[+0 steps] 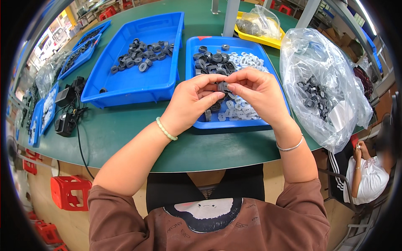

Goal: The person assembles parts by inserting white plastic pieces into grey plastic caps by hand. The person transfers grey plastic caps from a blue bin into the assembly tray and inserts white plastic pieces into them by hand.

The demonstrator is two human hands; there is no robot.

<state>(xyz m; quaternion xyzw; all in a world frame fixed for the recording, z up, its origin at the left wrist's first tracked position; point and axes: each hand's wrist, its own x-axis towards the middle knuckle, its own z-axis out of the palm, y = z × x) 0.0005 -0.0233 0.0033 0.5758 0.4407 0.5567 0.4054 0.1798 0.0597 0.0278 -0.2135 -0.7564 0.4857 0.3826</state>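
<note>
Both hands meet over the near part of a blue tray (273, 69) holding dark grey ring-shaped parts (214, 58) on its left and small white plastic pieces (239, 109) on its right. Between the fingertips is a small dark grey ring-shaped part (223, 87). My left hand (189, 97) pinches it from the left, thumb and fingers closed. From the other side, my right hand (256, 90) grips it between thumb and forefinger. Whether a white piece sits inside the part is hidden by the fingers.
To the left is a larger blue tray (130, 90) with more grey rings. A clear plastic bag (322, 54) of dark parts lies at right. Behind stands a yellow tray (268, 41). Black power adapters (65, 124) with a cable lie at left. Another person (368, 175) sits at right.
</note>
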